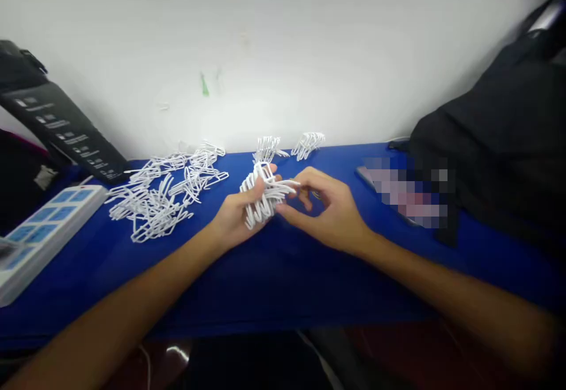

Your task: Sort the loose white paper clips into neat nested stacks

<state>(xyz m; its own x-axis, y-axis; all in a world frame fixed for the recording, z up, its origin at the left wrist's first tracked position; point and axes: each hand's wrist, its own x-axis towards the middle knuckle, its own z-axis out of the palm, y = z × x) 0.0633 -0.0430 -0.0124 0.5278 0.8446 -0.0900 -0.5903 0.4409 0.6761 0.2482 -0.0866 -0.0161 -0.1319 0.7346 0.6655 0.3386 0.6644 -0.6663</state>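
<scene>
A bunch of white bent-wire hooks (pixel 264 201) is gripped in my left hand (pixel 236 216), its thumb pressed across the near side. The hooks lie stacked side by side, several of their ends pointing right. My right hand (pixel 329 207) pinches at those right-hand ends with curled thumb and fingers; the exact contact is partly hidden. Left of my hands spreads a tangled pile of the same white hooks (pixel 154 201). Behind them, by the wall, stand two neat rows of hooks, a middle row (pixel 267 148) and a right row (pixel 308 145).
A blue-topped table (pixel 292 278) runs along a white wall (pixel 309 53). At left are a white case with blue panels (pixel 53 213) and a black printed box (pixel 66 124). A blurred-out flat object (pixel 398 192) and black fabric (pixel 495 142) lie at right.
</scene>
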